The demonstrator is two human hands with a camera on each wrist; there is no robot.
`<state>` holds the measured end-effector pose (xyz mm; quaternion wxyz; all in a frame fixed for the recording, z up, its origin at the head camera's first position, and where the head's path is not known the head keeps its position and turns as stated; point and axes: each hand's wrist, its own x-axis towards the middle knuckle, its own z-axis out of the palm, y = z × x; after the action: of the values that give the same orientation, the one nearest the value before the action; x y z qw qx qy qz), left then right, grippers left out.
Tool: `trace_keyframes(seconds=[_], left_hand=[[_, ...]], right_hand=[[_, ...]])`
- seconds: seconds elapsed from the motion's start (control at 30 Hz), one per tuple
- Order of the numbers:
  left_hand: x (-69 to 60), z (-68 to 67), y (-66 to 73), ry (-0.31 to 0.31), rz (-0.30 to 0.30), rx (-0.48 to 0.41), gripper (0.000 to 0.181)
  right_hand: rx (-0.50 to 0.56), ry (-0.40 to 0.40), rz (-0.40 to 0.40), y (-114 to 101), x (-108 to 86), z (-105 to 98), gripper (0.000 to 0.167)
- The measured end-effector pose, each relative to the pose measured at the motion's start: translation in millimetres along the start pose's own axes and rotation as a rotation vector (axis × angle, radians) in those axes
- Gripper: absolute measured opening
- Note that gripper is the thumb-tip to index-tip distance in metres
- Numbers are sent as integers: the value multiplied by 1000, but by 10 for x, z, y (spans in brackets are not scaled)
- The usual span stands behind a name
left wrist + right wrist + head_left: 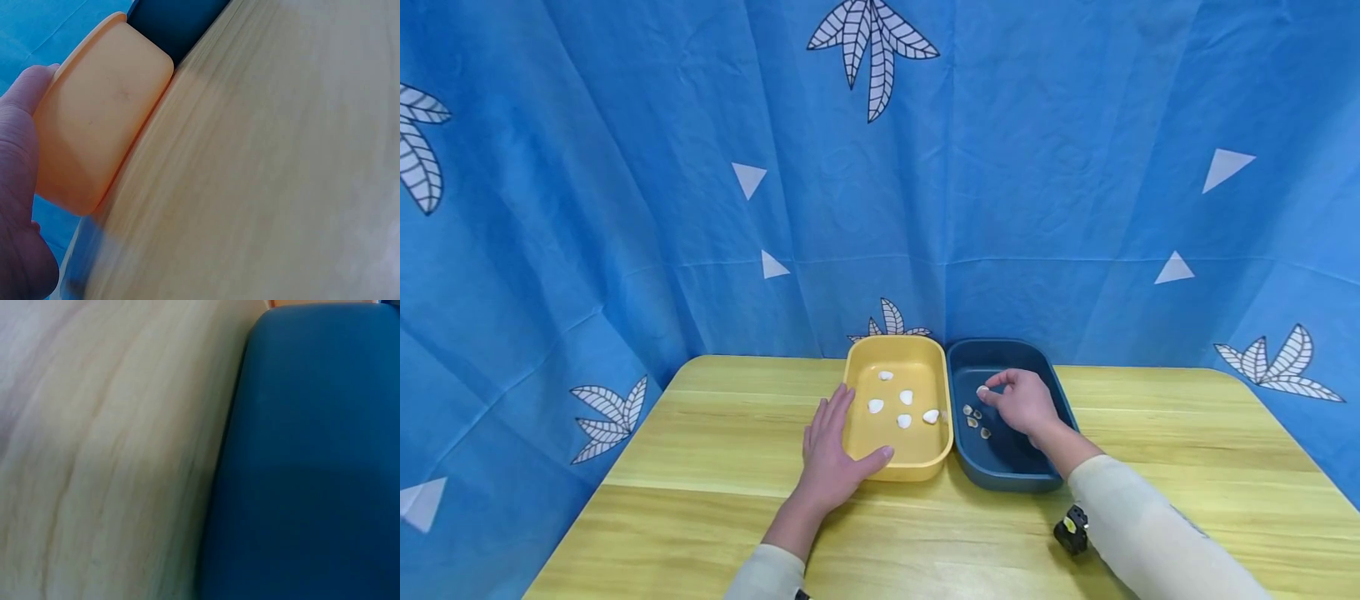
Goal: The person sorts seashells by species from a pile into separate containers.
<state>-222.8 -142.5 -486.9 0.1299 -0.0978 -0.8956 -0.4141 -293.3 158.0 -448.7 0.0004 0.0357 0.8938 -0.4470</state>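
A yellow bin (895, 472) holds several white shell-like pieces (904, 422). My left hand (831, 462) rests at its left side, fingers straight along the wall and thumb spread over the near rim; the left wrist view shows the thumb (31, 87) by the rim. Touching the yellow bin on the right is a dark blue bin (1007, 482), with several small brownish shells (972, 422) on the left of its floor. Above those shells, my right hand (1026, 402) pinches a small white shell (982, 391) between thumb and fingertips. The right wrist view shows only the blue bin's outer wall, not the hand.
Both bins stand at the back of a light wooden table (715, 450). A blue curtain (1037, 208) with white leaf prints hangs right behind the table's far edge. A small black device (1071, 530) sits at the right sleeve.
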Motion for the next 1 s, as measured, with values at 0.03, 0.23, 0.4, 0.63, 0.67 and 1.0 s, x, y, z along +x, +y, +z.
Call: trace_keyframes(seconds=[0.03,0.23,0.4,0.63,0.67,1.0], left_hand=[[2,1,-2,0,2,1,103],[3,4,2,6,0,-12,103],[7,20,6,2,-7,-18,103],[19,32,4,-7,-10,-11,105],[21,30,9,-8,-13,-6,105],[40,-7,127,-8,-70,10,119]], right_hand=[[-2,1,4,9,12,8,25],[-2,1,4,38,54,29,26],[-3,17,1,39,47,18,27],[29,42,0,17,28,-7,29],[37,47,-1,9,25,-11,30],[90,115,-3,-105,-70,-53,38]])
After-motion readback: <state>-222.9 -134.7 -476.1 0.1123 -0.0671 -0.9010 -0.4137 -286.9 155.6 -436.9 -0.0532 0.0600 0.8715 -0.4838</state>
